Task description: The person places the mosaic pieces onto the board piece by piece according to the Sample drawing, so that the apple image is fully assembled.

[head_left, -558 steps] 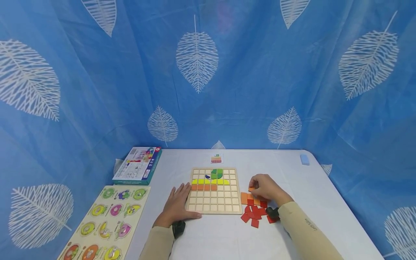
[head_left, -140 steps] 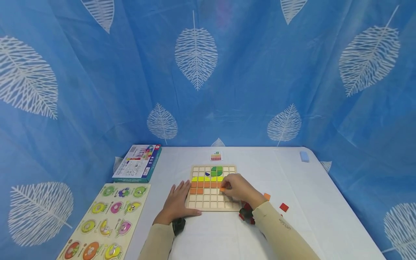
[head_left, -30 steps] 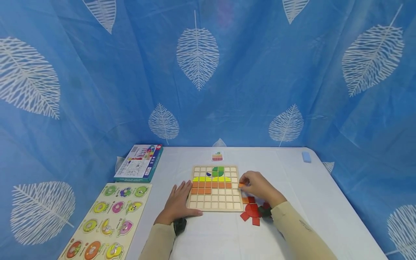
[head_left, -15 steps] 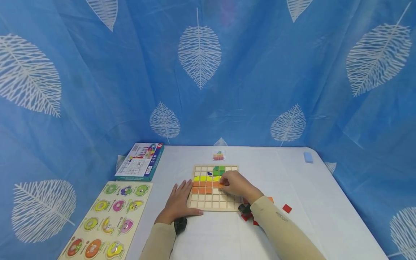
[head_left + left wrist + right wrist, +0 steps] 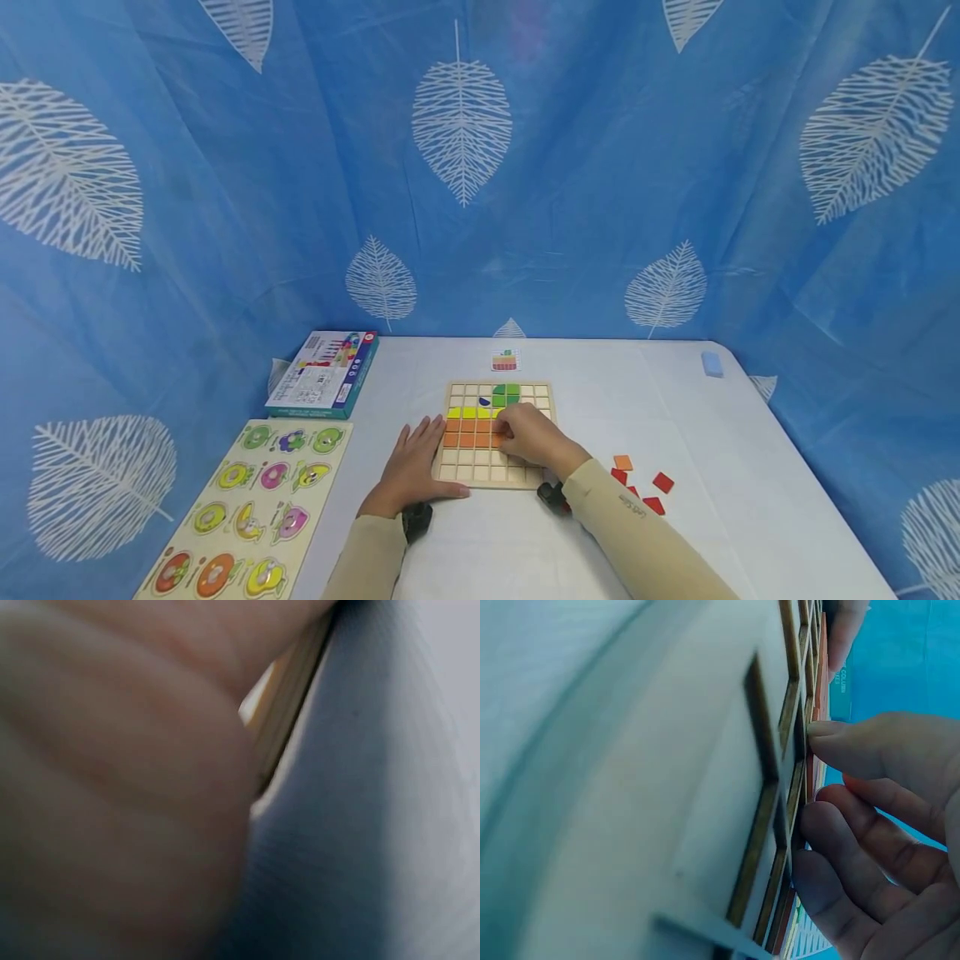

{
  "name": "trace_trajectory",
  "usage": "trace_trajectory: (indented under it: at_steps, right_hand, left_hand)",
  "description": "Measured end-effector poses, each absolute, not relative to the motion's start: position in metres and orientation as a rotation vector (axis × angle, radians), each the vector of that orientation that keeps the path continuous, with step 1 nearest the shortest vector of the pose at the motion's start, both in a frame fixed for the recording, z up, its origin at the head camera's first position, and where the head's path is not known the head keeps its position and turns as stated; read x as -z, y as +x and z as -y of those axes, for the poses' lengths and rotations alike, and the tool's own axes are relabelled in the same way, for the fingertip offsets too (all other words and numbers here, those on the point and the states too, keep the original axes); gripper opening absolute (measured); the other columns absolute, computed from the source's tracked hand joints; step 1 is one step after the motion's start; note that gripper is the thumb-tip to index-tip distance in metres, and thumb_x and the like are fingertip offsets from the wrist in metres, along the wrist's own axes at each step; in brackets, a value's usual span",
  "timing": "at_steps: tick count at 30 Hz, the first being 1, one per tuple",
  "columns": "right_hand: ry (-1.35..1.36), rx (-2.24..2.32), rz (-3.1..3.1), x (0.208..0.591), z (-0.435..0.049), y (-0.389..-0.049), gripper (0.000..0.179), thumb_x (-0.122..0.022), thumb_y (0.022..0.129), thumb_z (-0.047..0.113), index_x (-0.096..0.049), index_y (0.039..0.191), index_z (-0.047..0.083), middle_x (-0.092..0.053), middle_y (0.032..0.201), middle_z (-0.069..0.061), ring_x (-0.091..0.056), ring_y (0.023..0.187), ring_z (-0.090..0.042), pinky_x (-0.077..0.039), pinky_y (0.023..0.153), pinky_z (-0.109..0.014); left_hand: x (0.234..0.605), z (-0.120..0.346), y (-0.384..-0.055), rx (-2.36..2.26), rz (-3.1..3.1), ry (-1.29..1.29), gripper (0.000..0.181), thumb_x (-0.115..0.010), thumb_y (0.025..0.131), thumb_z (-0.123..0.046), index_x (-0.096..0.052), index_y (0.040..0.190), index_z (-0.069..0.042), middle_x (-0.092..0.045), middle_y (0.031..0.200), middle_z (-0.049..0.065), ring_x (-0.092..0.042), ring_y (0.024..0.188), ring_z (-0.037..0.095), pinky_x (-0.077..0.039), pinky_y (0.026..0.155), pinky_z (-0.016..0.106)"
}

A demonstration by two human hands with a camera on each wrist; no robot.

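Observation:
A wooden grid board (image 5: 480, 481) lies in front of me. Green, blue, yellow and orange tiles fill part of its cells, with two orange rows under a yellow one. My left hand (image 5: 411, 465) lies flat along the board's left side, its thumb by the front left corner; its palm (image 5: 120, 765) hides much of the left wrist view. My right hand (image 5: 534, 437) is over the middle of the board, thumb and curled fingertips pinching an orange square tile (image 5: 498, 440) down at the second orange row. In the right wrist view, the thumb (image 5: 840, 742) touches the grid.
Red tiles (image 5: 663, 482) and a loose orange tile (image 5: 622, 462) lie to the right, partly behind my right sleeve. Behind the board is a small picture card (image 5: 506, 360). A game box (image 5: 322, 375) and a fruit puzzle board (image 5: 247, 500) stand left; a blue block (image 5: 712, 364) is far right.
Over the earlier frames, orange tiles have filled out the first orange row and started a second. Just now my right hand moved left and down onto the grid. My left hand stayed put.

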State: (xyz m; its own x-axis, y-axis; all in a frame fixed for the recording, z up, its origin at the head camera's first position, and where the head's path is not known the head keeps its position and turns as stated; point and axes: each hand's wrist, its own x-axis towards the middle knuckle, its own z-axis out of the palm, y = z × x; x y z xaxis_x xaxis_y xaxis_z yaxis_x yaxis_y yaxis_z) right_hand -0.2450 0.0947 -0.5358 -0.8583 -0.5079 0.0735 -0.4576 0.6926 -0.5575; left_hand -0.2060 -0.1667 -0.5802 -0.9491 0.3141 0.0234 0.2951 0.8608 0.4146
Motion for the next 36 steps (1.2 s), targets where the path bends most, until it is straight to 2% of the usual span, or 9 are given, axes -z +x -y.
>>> trace_trajectory:
  at_steps: [4, 9, 19, 25, 31, 34, 36]
  right_hand:
    - [-0.784, 0.923, -2.804, 0.537, -0.098, -0.243, 0.018, -0.085, 0.088, 0.006, -0.078, 0.105, 0.008, -0.067, 0.094, 0.007, -0.059, 0.085, -0.010, -0.056, 0.079, -0.031]
    - [-0.783, 1.000, -2.804, 0.537, -0.113, -0.240, 0.017, -0.084, 0.091, 0.009, -0.078, 0.107, 0.007, -0.066, 0.093, 0.006, -0.060, 0.082, -0.010, -0.056, 0.075, -0.031]
    - [-0.584, 1.155, -2.824, 0.526, -0.175, -0.238, 0.012, -0.077, 0.093, 0.003, -0.078, 0.105, 0.005, -0.069, 0.096, 0.004, -0.064, 0.086, -0.014, -0.060, 0.081, -0.037]
    - [-0.318, 1.111, -2.823, 0.525, -0.218, -0.233, 0.019, -0.074, 0.091, 0.000, -0.077, 0.108, 0.008, -0.069, 0.099, -0.002, -0.063, 0.093, -0.020, -0.060, 0.086, -0.042]
    - [-0.254, 1.024, -2.752, 0.531, -0.253, -0.218, 0.028, -0.081, 0.082, 0.000, -0.075, 0.106, 0.012, -0.068, 0.103, 0.000, -0.062, 0.096, -0.023, -0.059, 0.092, -0.048]
    - [-0.270, 0.998, -2.700, 0.535, -0.267, -0.208, 0.033, -0.084, 0.078, 0.000, -0.073, 0.105, 0.015, -0.067, 0.104, 0.001, -0.060, 0.097, -0.023, -0.060, 0.087, -0.045]
    - [-0.264, 1.007, -2.664, 0.537, -0.273, -0.202, 0.037, -0.086, 0.075, -0.001, -0.071, 0.104, 0.016, -0.065, 0.103, 0.000, -0.059, 0.095, -0.024, -0.062, 0.078, -0.043]
  left_hand:
    - [0.580, 0.166, -0.206, -0.658, -2.988, 0.501, 0.136, -0.082, 0.063, -0.083, -0.036, 0.164, -0.005, -0.035, 0.168, 0.013, -0.022, 0.157, 0.034, -0.008, 0.126, 0.058]
    - [0.580, 0.165, -0.206, -0.672, -2.985, 0.495, 0.136, -0.083, 0.062, -0.082, -0.036, 0.164, -0.005, -0.035, 0.168, 0.012, -0.021, 0.157, 0.033, -0.008, 0.126, 0.058]
    - [0.580, 0.166, -0.205, -0.680, -2.988, 0.479, 0.137, -0.083, 0.060, -0.082, -0.035, 0.165, -0.007, -0.034, 0.168, 0.010, -0.020, 0.157, 0.032, -0.006, 0.126, 0.056]
    - [0.579, 0.167, -0.205, -0.716, -2.979, 0.472, 0.137, -0.085, 0.060, -0.081, -0.036, 0.164, -0.005, -0.034, 0.168, 0.012, -0.021, 0.157, 0.034, -0.007, 0.126, 0.058]
    - [0.580, 0.167, -0.205, -0.702, -2.983, 0.467, 0.137, -0.084, 0.060, -0.082, -0.035, 0.165, -0.007, -0.034, 0.169, 0.011, -0.021, 0.157, 0.033, -0.007, 0.126, 0.057]
    - [0.581, 0.167, -0.205, -0.715, -2.983, 0.472, 0.137, -0.085, 0.060, -0.081, -0.036, 0.164, -0.006, -0.034, 0.168, 0.012, -0.022, 0.157, 0.034, -0.007, 0.126, 0.058]
    - [0.581, 0.168, -0.205, -0.712, -2.982, 0.467, 0.137, -0.085, 0.060, -0.081, -0.036, 0.164, -0.006, -0.034, 0.168, 0.012, -0.022, 0.157, 0.034, -0.007, 0.126, 0.057]
